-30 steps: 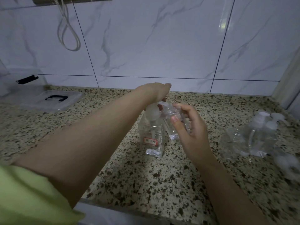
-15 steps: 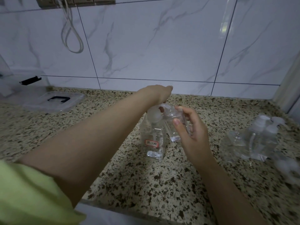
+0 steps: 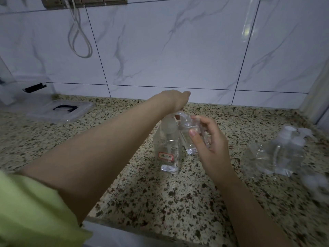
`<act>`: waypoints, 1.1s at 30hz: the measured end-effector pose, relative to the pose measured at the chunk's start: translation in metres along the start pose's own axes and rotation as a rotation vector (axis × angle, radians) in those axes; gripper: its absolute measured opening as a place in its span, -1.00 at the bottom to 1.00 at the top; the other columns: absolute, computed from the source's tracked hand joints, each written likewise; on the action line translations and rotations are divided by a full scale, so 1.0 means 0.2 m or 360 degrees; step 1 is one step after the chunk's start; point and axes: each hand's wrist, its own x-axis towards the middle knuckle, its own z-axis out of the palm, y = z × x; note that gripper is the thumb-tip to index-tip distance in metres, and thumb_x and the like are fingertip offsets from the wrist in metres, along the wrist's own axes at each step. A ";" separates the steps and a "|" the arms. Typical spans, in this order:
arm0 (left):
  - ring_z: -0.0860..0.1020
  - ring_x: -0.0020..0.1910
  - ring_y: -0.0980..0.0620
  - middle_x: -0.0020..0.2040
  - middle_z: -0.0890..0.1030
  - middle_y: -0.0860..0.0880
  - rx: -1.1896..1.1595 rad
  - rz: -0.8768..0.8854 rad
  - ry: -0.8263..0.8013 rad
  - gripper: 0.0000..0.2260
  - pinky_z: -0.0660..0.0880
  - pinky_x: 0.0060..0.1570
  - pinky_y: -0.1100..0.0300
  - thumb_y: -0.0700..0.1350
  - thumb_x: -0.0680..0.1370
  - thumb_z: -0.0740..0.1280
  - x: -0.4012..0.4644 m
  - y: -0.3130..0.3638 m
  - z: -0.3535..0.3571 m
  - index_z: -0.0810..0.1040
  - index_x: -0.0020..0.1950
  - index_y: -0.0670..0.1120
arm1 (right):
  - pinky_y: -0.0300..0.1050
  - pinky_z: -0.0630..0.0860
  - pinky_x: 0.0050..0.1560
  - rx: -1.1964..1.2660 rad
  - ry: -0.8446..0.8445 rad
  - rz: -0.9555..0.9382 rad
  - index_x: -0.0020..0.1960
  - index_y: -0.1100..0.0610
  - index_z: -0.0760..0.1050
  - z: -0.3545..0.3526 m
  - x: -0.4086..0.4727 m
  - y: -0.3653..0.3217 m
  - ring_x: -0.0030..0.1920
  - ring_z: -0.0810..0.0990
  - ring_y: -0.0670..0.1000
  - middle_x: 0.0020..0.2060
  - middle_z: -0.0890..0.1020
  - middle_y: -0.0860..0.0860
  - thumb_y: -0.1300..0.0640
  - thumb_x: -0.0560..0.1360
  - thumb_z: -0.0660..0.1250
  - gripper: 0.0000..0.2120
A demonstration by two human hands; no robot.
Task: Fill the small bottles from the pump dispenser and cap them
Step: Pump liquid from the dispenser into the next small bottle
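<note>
Your left hand [image 3: 175, 101] rests palm-down on top of the pump dispenser [image 3: 168, 150], which stands upright on the speckled table [image 3: 160, 202] with a red-bordered label facing you. How those fingers lie past the pump head, I cannot tell. Your right hand [image 3: 211, 148] grips a small clear bottle [image 3: 189, 138], thumb in front and fingers curled behind, its open neck held right under the dispenser's spout. The bottle touches the dispenser's right side. Well apart to your right, a cluster of small bottles [image 3: 284, 154] with white caps sits on the table. A clear lid [image 3: 58, 111] lies far left.
</note>
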 end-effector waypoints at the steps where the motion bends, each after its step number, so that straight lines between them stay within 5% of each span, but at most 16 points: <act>1: 0.52 0.19 -0.19 0.32 0.53 -0.17 -0.0009 0.0004 0.0008 -0.43 0.41 0.08 0.06 0.19 0.68 -0.10 0.00 0.00 0.00 0.53 0.34 -0.13 | -0.17 0.57 0.14 -0.0003 -0.0006 -0.0004 0.29 -0.03 0.51 0.00 0.00 0.00 0.19 0.60 -0.16 0.16 0.62 -0.23 -0.10 0.57 0.29 -0.67; 7: 0.54 0.16 -0.18 0.29 0.55 -0.14 0.0006 0.0022 -0.0022 -0.43 0.46 0.05 0.05 0.20 0.67 -0.09 -0.01 0.00 -0.02 0.53 0.33 -0.11 | -0.20 0.57 0.11 0.0010 0.0014 -0.0011 0.29 0.00 0.51 0.00 0.00 0.00 0.15 0.62 -0.19 0.12 0.63 -0.25 -0.11 0.57 0.29 -0.66; 10: 0.48 0.03 -0.15 0.12 0.55 -0.10 0.0023 -0.0034 -0.0089 -0.43 0.38 -0.21 0.12 0.17 0.69 -0.11 -0.01 0.00 -0.02 0.55 0.30 -0.14 | -0.19 0.58 0.11 0.0009 0.0015 -0.0010 0.29 0.01 0.51 0.01 0.00 0.01 0.15 0.61 -0.19 0.12 0.62 -0.26 -0.07 0.58 0.31 -0.68; 13: 0.50 0.16 -0.20 0.29 0.51 -0.12 0.0054 -0.0008 -0.0034 -0.43 0.45 0.04 0.04 0.17 0.69 -0.11 -0.02 0.01 0.00 0.49 0.39 -0.14 | -0.02 0.60 0.15 0.0000 0.0042 -0.0033 0.31 0.01 0.51 0.01 0.00 0.01 0.17 0.62 -0.13 0.15 0.62 -0.21 -0.13 0.57 0.27 -0.62; 16: 0.44 0.32 -0.19 0.42 0.45 -0.17 0.0066 -0.0017 -0.0038 -0.43 0.34 0.24 0.02 0.16 0.69 -0.11 -0.01 0.02 0.00 0.47 0.42 -0.15 | -0.17 0.54 0.17 -0.0014 0.0045 -0.0026 0.32 0.02 0.51 0.01 0.00 0.02 0.22 0.58 -0.19 0.17 0.60 -0.28 -0.16 0.55 0.26 -0.58; 20: 0.49 0.24 -0.17 0.32 0.54 -0.17 -0.0001 0.0030 0.0074 -0.44 0.39 0.20 0.03 0.18 0.67 -0.08 0.00 -0.01 -0.01 0.50 0.37 -0.12 | -0.04 0.59 0.17 -0.0015 0.0054 -0.0019 0.31 0.01 0.51 0.01 0.00 0.01 0.21 0.59 -0.18 0.17 0.61 -0.26 -0.18 0.55 0.26 -0.58; 24: 0.45 0.31 -0.21 0.46 0.40 -0.18 0.0009 -0.0055 -0.0005 -0.46 0.40 0.17 0.02 0.15 0.70 -0.08 -0.04 0.02 -0.02 0.34 0.51 -0.14 | -0.15 0.55 0.15 0.0014 0.0040 -0.0007 0.28 -0.07 0.49 0.01 -0.01 0.00 0.19 0.59 -0.20 0.13 0.61 -0.29 -0.18 0.55 0.26 -0.64; 29: 0.50 0.05 -0.15 0.27 0.56 -0.16 0.0035 -0.0032 0.0021 -0.45 0.41 0.00 0.07 0.18 0.69 -0.08 -0.03 0.02 -0.05 0.36 0.48 -0.14 | -0.20 0.54 0.16 0.0014 0.0041 -0.0013 0.30 -0.01 0.51 0.01 0.00 0.01 0.19 0.58 -0.22 0.14 0.61 -0.29 -0.10 0.57 0.30 -0.66; 31: 0.52 0.08 -0.14 0.23 0.58 -0.14 0.0047 -0.0032 0.0017 -0.47 0.41 -0.04 0.10 0.17 0.69 -0.06 -0.02 0.00 -0.03 0.37 0.47 -0.12 | -0.21 0.54 0.15 -0.0017 0.0049 -0.0038 0.31 0.02 0.51 0.01 0.00 0.02 0.19 0.58 -0.21 0.14 0.61 -0.27 -0.14 0.57 0.28 -0.61; 33: 0.47 0.27 -0.18 0.40 0.46 -0.17 0.0064 -0.0050 0.0008 -0.48 0.37 0.05 0.08 0.14 0.70 -0.06 -0.02 -0.01 -0.01 0.36 0.49 -0.14 | -0.18 0.55 0.17 -0.0017 0.0044 -0.0032 0.31 0.01 0.51 0.01 0.00 0.02 0.19 0.59 -0.20 0.15 0.61 -0.26 -0.16 0.56 0.26 -0.60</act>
